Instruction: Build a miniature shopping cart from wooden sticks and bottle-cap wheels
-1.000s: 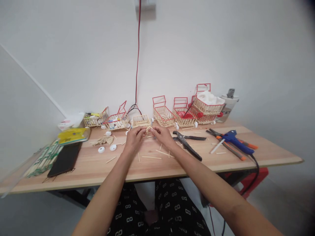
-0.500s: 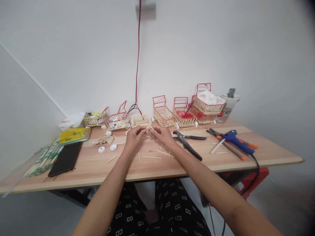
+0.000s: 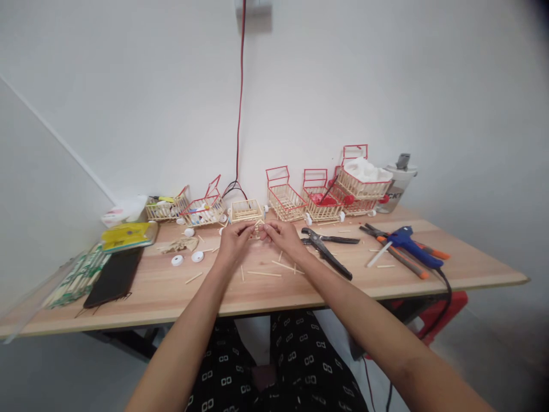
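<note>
My left hand and my right hand meet above the middle of the table, fingertips pinched close together. Between them are short wooden sticks, which both hands grip; my fingers hide most of their length. Just behind my hands stands a small basket of wooden sticks without a red handle. Loose cut sticks lie on the wooden table below my hands. White wheels rest left of my left hand, and black pliers lie right of my right hand.
Miniature stick shopping carts with red handles line the wall. On the right are a blue glue gun, orange-handled pliers and a lidded cup. Leftward lie a black phone, a yellow packet and bundled sticks.
My hands stay in nearly the same place. The fingertips and the sticks between them have shifted very slightly.
</note>
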`<state>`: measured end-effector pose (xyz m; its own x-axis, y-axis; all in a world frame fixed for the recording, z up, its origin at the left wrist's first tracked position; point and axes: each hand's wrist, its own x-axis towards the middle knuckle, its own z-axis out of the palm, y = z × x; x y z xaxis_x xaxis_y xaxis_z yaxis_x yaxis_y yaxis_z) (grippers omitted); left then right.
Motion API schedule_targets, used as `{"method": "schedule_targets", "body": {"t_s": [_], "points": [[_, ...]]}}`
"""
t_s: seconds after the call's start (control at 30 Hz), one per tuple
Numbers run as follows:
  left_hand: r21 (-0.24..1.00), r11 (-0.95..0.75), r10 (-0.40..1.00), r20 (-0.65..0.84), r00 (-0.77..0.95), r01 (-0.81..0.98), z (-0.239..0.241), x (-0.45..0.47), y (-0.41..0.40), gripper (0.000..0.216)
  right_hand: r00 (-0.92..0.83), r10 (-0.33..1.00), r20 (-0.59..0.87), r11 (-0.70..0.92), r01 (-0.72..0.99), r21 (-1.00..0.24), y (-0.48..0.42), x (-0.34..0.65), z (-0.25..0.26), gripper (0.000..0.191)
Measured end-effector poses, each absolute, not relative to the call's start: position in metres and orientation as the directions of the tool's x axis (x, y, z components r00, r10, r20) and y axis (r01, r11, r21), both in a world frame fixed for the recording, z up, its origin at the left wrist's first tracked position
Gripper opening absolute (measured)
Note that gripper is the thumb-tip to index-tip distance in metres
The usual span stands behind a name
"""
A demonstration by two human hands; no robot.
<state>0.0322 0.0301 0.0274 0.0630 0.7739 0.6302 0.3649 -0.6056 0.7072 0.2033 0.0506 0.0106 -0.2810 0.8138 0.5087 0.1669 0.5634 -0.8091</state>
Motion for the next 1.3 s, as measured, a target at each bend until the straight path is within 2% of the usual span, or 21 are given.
{"method": "schedule_targets", "body": {"t_s": [0.57, 0.9, 1.3], "points": [[0.696, -0.613, 0.77, 0.632, 0.086, 0.375, 0.0285, 0.0328, 0.0273, 0.018, -0.298, 0.817, 0.494, 0.553, 0.16, -0.818, 0.0498, 0.2023, 0.0079, 0.03], [0.731, -0.564, 0.803, 0.594, 0.048, 0.383, 0.0248, 0.0326, 0.0335, 0.023, -0.341, 0.836, 0.431, 0.498, 0.14, -0.856, 0.051, 0.198, 0.0116, 0.036], [0.736, -0.572, 0.809, 0.579, 0.101, 0.363, 0.0305, 0.0349, 0.0266, 0.011, -0.337, 0.846, 0.413, 0.48, 0.146, -0.865, 0.0532, 0.2019, 0.0131, 0.044]]}}
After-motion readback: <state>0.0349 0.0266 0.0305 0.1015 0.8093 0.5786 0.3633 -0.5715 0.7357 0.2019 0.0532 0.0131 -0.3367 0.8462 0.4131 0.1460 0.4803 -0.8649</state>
